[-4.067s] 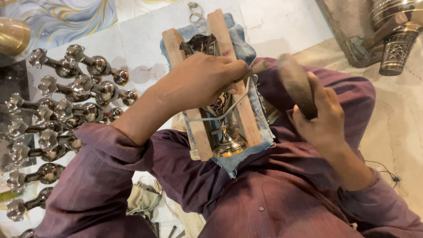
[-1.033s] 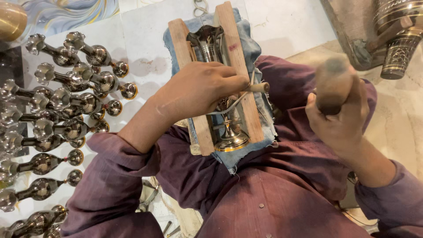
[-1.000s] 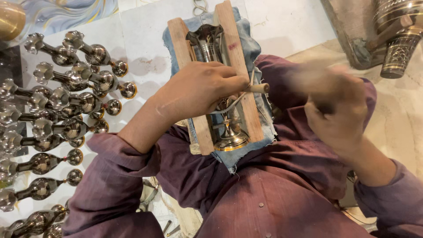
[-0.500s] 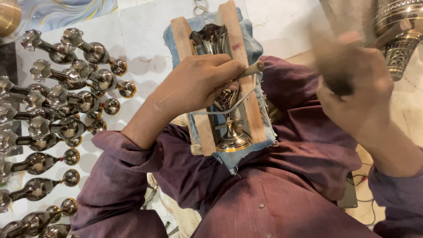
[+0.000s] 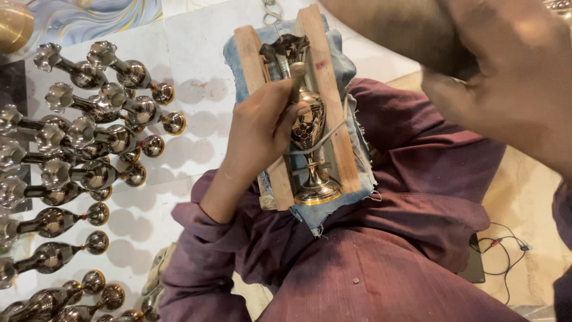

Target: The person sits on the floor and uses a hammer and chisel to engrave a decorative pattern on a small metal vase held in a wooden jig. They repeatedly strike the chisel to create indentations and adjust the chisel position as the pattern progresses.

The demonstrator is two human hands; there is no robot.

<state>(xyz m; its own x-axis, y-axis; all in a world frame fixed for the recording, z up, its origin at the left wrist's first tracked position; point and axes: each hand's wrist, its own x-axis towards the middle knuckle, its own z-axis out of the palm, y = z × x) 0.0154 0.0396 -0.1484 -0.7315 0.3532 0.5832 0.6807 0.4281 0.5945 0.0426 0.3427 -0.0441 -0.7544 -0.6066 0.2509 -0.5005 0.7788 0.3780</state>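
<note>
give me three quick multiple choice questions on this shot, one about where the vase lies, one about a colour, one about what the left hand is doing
1. Where does the metal vase lie?
A. between two wooden slats
B. on the floor among the other vases
C. in a basket

2. What colour is the cloth under the slats?
A. red
B. blue
C. green

3. What is the left hand doing?
A. resting open on the floor
B. lifting the vase upright
C. holding a slim tool against the vase

Answers: 1 A, a slat runs along each side of it. 2 B, frayed blue fabric shows at the edges. 3 C, the fingers wrap around the tool on the vase body.
</note>
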